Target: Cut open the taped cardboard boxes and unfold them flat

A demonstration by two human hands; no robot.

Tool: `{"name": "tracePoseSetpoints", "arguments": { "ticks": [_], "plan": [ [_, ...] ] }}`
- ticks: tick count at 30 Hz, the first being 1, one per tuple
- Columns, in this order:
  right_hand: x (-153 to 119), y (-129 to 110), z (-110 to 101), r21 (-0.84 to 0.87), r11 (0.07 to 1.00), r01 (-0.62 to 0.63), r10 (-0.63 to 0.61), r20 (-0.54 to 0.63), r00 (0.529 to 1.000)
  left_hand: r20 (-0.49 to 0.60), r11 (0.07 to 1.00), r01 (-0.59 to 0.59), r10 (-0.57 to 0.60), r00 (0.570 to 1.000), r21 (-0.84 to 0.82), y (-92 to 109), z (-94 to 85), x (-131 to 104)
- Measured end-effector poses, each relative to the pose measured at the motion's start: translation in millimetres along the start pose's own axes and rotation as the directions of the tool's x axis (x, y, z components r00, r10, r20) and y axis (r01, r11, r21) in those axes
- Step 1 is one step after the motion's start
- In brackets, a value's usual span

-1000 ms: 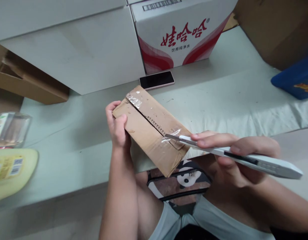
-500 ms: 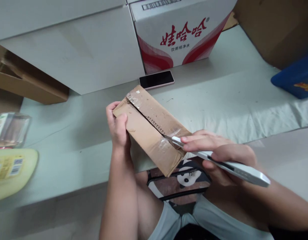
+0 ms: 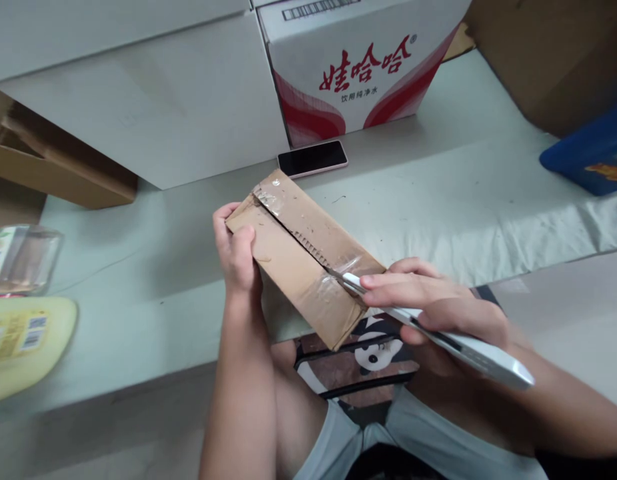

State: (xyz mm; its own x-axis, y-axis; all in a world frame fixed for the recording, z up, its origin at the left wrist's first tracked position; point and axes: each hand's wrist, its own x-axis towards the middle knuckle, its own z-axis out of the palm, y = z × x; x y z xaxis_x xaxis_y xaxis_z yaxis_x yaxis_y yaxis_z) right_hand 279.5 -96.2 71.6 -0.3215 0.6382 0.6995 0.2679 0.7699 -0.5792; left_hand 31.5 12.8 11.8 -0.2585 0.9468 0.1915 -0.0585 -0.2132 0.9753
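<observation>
While the left hand clamps one end of the narrow brown cardboard box, the right hand grips a white utility knife, its blade at the taped seam near the box's other end. The box, tilted above the pale green tabletop, shows only a dark slit, so its contents are hidden. The clear plastic container at left appears to bear a label; its contents are unclear. The pale yellow bottle and blue container are cut off by the frame.
</observation>
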Motion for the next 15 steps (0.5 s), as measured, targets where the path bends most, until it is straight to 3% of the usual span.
{"name": "tracePoseSetpoints", "arguments": {
  "ticks": [5,9,15],
  "plan": [
    [-2.5,-7.0,-2.4,-0.016,0.999,0.033,-0.034,-0.049,0.998,-0.029,0.999,0.016,-0.016,0.999,-0.030,3.0,4.9,-0.7],
    [-3.2,0.4,5.7,0.001,0.999,-0.041,0.041,0.005,0.999,-0.055,0.998,0.012,-0.015,0.998,-0.054,8.0,9.3,-2.2],
    [-4.6,1.7,3.1,0.017,1.000,-0.022,0.022,-0.048,0.999,-0.064,0.999,0.023,-0.025,0.998,-0.031,11.2,8.9,-2.9]
  ]
}}
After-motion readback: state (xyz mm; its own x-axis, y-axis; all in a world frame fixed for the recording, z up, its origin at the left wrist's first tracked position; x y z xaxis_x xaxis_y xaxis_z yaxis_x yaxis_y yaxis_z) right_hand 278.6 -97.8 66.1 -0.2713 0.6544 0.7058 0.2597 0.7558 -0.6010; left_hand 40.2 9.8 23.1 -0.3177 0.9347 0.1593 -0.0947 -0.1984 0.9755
